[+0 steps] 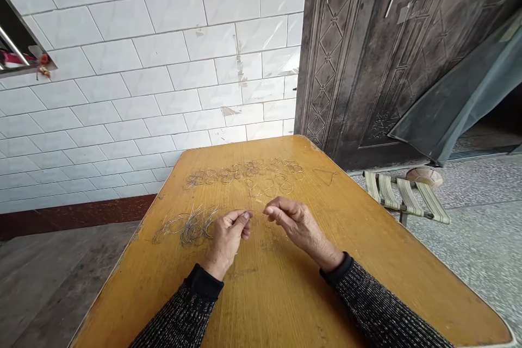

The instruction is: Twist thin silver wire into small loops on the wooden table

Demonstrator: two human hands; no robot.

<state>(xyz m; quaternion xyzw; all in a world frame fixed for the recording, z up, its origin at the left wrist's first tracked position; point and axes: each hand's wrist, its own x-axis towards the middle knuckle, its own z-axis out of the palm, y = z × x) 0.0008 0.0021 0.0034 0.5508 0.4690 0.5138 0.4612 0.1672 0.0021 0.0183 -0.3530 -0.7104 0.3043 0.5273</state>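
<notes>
A thin wire (258,211) stretches between my two hands over the middle of the table. My left hand (230,234) pinches one end of it between thumb and fingertips. The other end is pinched by my right hand (296,225), with its fingers bent. To the left of my left hand lies a loose pile of thin wires (193,227), some curled. Farther back, a row of bent wire loops (236,171) lies across the table, with a few figure-like loops (269,187) in front. A wire triangle (325,176) rests at the right of the row.
The wooden table (261,299) reaches up to a white tiled wall (171,54). A dark carved door (346,65) with a grey curtain (460,103) stands at the right. Beside the table's right edge is a folding stool (408,196) with striped straps, and a round object (424,176) behind it.
</notes>
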